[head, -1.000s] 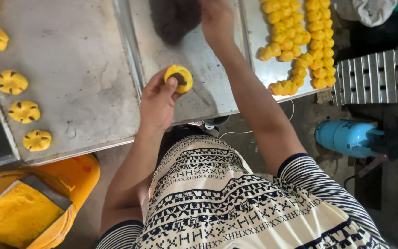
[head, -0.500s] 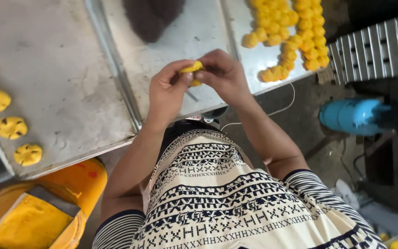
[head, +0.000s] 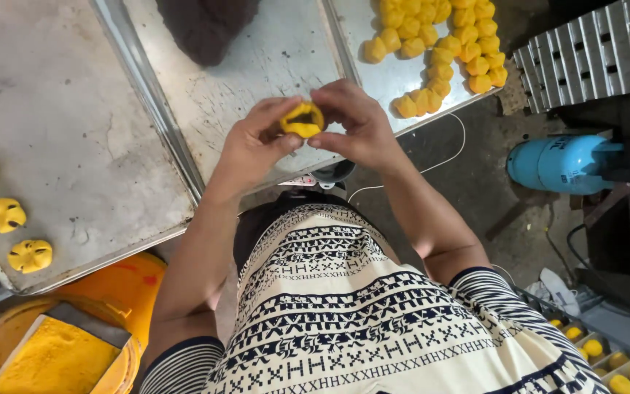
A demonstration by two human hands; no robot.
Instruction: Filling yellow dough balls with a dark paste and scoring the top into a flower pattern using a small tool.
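Now both the left hand [head: 253,149] and the right hand [head: 355,124] are pinching the yellow dough piece [head: 302,119], apparently closing it around its dark filling; sealing evenly seems next.

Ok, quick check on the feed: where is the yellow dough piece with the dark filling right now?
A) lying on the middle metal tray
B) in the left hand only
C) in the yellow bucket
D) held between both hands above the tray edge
D: the left hand and right hand both pinch the yellow dough piece with their fingertips, clear of the middle metal tray.
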